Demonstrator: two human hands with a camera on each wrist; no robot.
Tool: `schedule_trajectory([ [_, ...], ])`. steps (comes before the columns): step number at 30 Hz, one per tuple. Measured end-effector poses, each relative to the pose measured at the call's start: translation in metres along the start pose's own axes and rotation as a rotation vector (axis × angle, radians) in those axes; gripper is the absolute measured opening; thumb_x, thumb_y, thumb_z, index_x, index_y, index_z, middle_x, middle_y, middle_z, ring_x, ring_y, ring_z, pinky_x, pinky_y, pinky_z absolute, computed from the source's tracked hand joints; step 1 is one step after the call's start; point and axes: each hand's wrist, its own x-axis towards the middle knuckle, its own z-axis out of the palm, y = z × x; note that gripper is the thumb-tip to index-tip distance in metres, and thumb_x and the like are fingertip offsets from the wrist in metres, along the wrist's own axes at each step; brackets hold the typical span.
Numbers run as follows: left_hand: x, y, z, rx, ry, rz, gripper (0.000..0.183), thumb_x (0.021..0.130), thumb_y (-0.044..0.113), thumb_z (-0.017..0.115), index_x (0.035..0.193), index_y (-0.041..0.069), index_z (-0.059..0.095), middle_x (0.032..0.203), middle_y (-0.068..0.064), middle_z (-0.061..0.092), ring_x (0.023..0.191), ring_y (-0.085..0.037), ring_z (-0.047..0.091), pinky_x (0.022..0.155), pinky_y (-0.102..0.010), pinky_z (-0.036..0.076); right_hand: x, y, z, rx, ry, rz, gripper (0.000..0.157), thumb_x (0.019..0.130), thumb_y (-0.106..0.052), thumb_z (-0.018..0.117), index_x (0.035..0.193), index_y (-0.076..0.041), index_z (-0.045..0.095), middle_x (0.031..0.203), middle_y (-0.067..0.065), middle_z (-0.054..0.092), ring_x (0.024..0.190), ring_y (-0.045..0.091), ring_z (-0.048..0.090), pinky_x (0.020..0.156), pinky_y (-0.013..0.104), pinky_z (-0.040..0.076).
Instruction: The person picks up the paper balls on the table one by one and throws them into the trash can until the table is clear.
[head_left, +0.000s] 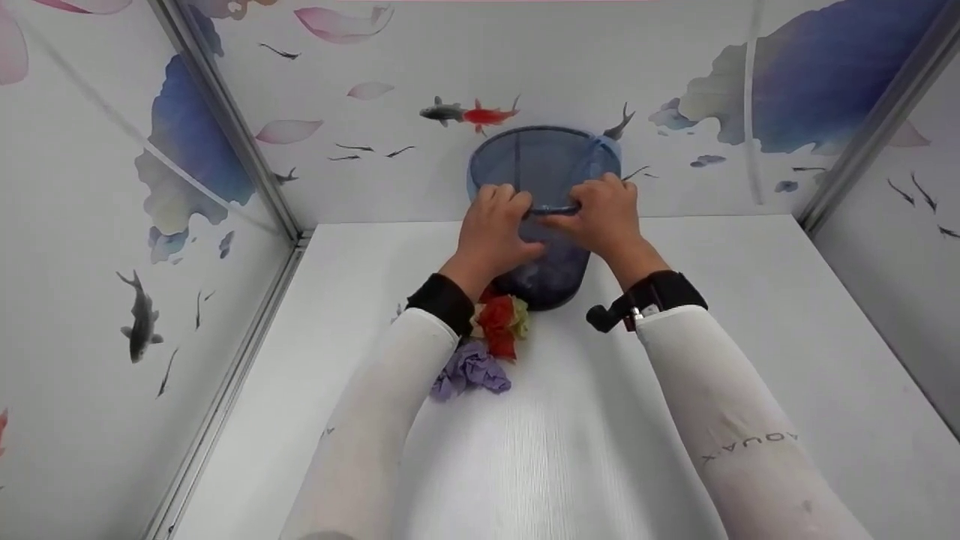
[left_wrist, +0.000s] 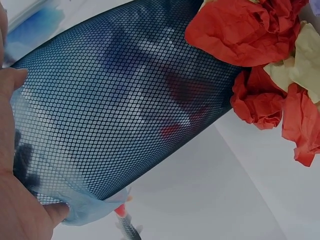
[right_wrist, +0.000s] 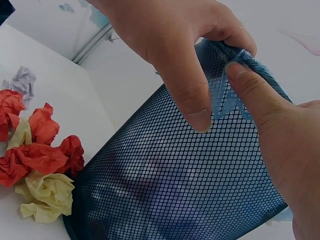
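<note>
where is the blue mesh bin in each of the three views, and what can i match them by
Head: the mesh bin is just right of centre, mostly in the upper half, with the left hand and right hand at its rim.
Left wrist: slanted across the upper left and middle.
Right wrist: large, filling the lower middle and right.
Shared landmark: the crumpled red paper near the bin's base.

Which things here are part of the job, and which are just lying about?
In the job:
- mesh bin
- blue bag over its rim
- left hand and right hand, at the rim

Seemingly just lying about, near the bin, in neither hand:
- red crumpled paper
- yellow crumpled paper
- purple crumpled paper
</note>
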Motion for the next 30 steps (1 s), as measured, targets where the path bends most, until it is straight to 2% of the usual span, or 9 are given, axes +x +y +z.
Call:
schedule_trajectory([
  [4, -0.003, -0.003, -0.001, 0.026, 0.001, -0.003, 0.059, 0.083, 0.062, 0.076, 0.114, 0.016, 0.057, 0.106, -0.004, 0.051, 0.108, -0.025, 0.047, 0.089, -0.04, 0.04, 0.003, -0.003, 0.0, 0.002, -0.027, 0.006, 0.063, 0.083, -0.07, 0.072, 0.07, -0.012, 0.053, 0.072, 0.007, 0.052, 0.085, 0.031, 0.046, 0.086, 0.053, 0.033],
  [8, -0.005, -0.004, -0.002, 0.041, -0.019, -0.021, 0.062, 0.083, 0.064, 0.075, 0.119, 0.019, 0.056, 0.114, -0.004, 0.052, 0.12, -0.027, 0.047, 0.106, -0.051, 0.037, 0.005, -0.004, -0.001, 0.012, -0.062, 0.022, 0.063, 0.083, -0.071, 0.071, 0.068, -0.013, 0.051, 0.07, 0.007, 0.049, 0.086, 0.031, 0.045, 0.09, 0.054, 0.031],
  [11, -0.008, -0.004, -0.004, 0.047, -0.036, -0.036, 0.066, 0.083, 0.066, 0.074, 0.125, 0.02, 0.055, 0.121, -0.004, 0.053, 0.129, -0.028, 0.045, 0.116, -0.061, 0.031, 0.006, -0.005, -0.001, 0.007, -0.086, 0.026, 0.063, 0.083, -0.072, 0.07, 0.07, -0.013, 0.052, 0.071, 0.007, 0.051, 0.089, 0.032, 0.046, 0.093, 0.057, 0.031],
  [19, -0.012, -0.005, -0.01, 0.028, -0.074, -0.037, 0.074, 0.085, 0.067, 0.072, 0.143, 0.027, 0.052, 0.135, -0.003, 0.054, 0.142, -0.027, 0.04, 0.12, -0.066, 0.025, 0.008, -0.007, -0.004, -0.018, -0.139, 0.018, 0.064, 0.083, -0.073, 0.07, 0.07, -0.013, 0.053, 0.073, 0.008, 0.054, 0.092, 0.033, 0.049, 0.094, 0.059, 0.033],
  [23, -0.013, -0.006, -0.015, 0.019, -0.114, -0.032, 0.079, 0.088, 0.067, 0.069, 0.155, 0.035, 0.042, 0.147, 0.0, 0.052, 0.151, -0.025, 0.033, 0.122, -0.068, 0.018, 0.009, -0.005, -0.005, -0.027, -0.151, 0.015, 0.062, 0.082, -0.072, 0.071, 0.073, -0.012, 0.058, 0.077, 0.009, 0.06, 0.096, 0.034, 0.053, 0.098, 0.063, 0.034],
  [27, -0.019, -0.009, -0.023, 0.032, -0.142, 0.012, 0.089, 0.089, 0.068, 0.066, 0.162, 0.045, 0.022, 0.167, 0.005, 0.034, 0.161, -0.027, 0.017, 0.123, -0.07, 0.009, 0.009, -0.001, -0.008, -0.033, -0.159, 0.021, 0.06, 0.082, -0.07, 0.073, 0.073, -0.012, 0.061, 0.078, 0.01, 0.063, 0.098, 0.035, 0.054, 0.099, 0.064, 0.034],
  [30, -0.027, -0.017, -0.028, 0.047, -0.122, 0.056, 0.095, 0.089, 0.071, 0.064, 0.162, 0.049, 0.009, 0.174, 0.009, 0.014, 0.163, -0.03, 0.006, 0.124, -0.07, 0.007, 0.009, 0.0, -0.01, -0.037, -0.169, 0.026, 0.06, 0.083, -0.069, 0.072, 0.072, -0.012, 0.06, 0.076, 0.01, 0.062, 0.097, 0.034, 0.054, 0.098, 0.064, 0.034],
])
